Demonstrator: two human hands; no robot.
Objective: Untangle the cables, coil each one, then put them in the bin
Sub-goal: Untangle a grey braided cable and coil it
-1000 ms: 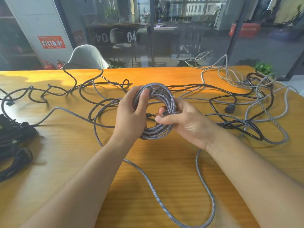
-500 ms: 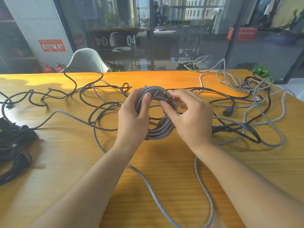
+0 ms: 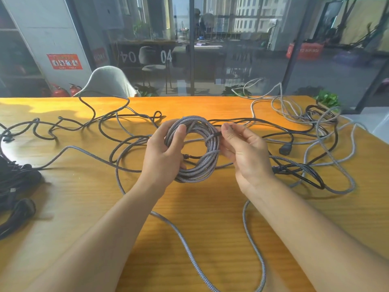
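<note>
- Coil of grey braided cable [image 3: 196,157] sits upright above the wooden table [image 3: 189,218], centre of view, held between both hands.
- Left hand [image 3: 163,157] grips the coil's left side: thumb lies across the front of the strands, fingers curl round behind them.
- Right hand [image 3: 245,152] is at the coil's right side; thumb and forefinger pinch a dark cable end right at the coil's upper right edge. Remaining fingers are loosely bent behind the coil; whether they touch it cannot be told.
- A small dark connector shows inside the ring, close to the left palm.
- Loose tail of the same grey braided cable [image 3: 248,239] loops over the table toward the near edge, between the forearms.
- Tangle of black and grey cables [image 3: 311,165] lies on the table to the right, just beside the right wrist; one black plug [image 3: 285,149] rests near it.
- Long dark cable [image 3: 69,126] snakes across the left half of the table, with a grey strand crossing below it.
- Bundle of black cables [image 3: 14,186] sits at the far left edge.
- Grey chair [image 3: 107,82] stands behind the table, in front of a glass wall.
</note>
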